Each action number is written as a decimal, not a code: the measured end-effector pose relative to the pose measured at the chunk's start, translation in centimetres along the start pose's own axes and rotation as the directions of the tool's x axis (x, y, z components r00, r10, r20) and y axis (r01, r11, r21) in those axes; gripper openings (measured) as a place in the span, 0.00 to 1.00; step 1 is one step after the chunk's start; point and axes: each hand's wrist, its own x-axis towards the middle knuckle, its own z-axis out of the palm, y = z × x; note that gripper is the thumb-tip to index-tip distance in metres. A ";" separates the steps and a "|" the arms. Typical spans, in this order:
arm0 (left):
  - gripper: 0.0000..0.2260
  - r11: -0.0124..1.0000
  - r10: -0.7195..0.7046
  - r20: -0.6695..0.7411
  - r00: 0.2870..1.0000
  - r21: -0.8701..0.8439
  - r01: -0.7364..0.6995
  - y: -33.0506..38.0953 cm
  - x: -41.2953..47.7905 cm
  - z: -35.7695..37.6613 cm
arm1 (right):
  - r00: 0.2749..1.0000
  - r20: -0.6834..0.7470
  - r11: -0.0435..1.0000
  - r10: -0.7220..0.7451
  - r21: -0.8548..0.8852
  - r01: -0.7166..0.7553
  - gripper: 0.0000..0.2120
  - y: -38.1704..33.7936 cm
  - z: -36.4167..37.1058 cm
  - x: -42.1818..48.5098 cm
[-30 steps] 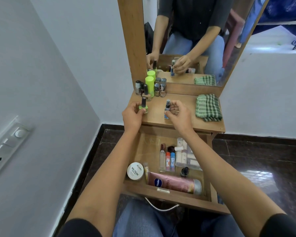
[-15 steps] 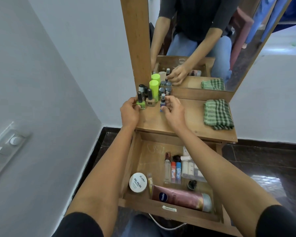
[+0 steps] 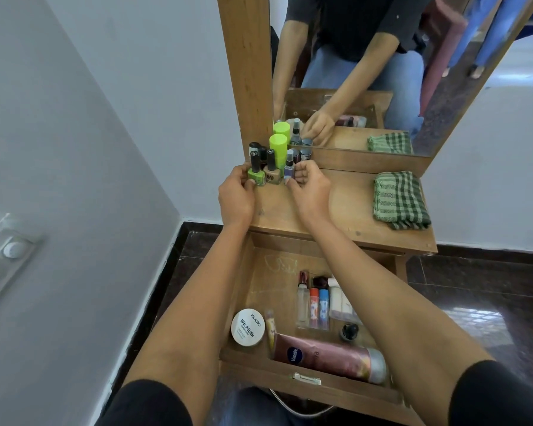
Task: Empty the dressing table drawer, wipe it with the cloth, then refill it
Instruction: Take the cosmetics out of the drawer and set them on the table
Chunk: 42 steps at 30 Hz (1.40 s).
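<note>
The wooden drawer (image 3: 308,387) stands pulled open below the table top (image 3: 345,210). Inside lie a white nail polish remover tub (image 3: 248,327), a pink Vaseline tube (image 3: 326,355), a clear vial, small red and blue tubes (image 3: 317,305), white tubes and a small dark cap. At the back left of the top, my left hand (image 3: 237,195) pinches a green nail polish bottle (image 3: 256,173) standing on the wood. My right hand (image 3: 308,187) pinches a small blue spray bottle (image 3: 289,169). A folded green checked cloth (image 3: 399,199) lies at the right.
A beige nail polish bottle (image 3: 273,173), a tall lime-green container (image 3: 278,149) and several small dark bottles crowd the back left corner by the mirror frame (image 3: 246,72). The mirror (image 3: 366,72) rises behind. A grey wall with a switch plate (image 3: 6,256) is at left.
Both hands carried the green polish bottle and the blue spray bottle from the table's front toward the back left corner, and now set them among the other bottles there.
</note>
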 end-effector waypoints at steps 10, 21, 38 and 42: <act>0.16 0.997 0.009 0.114 0.993 0.074 -0.018 -0.5 0.5 -0.1 | 1.000 0.020 0.998 -0.014 -0.053 0.015 0.07 0.2 0.0 0.2; 0.10 0.990 -0.131 -0.015 0.991 -0.051 0.130 -0.6 1.3 0.2 | 1.000 0.030 0.994 -0.006 -0.112 0.009 0.06 0.5 0.2 0.4; 0.15 1.000 -0.026 0.016 1.000 0.015 0.026 -0.6 1.6 0.5 | 1.000 0.028 0.999 0.002 -0.051 -0.001 0.07 1.0 0.6 0.5; 0.15 1.000 -0.018 0.009 1.000 0.020 0.017 -0.5 1.4 0.4 | 0.999 0.037 0.999 0.009 -0.045 -0.008 0.07 1.2 0.6 0.6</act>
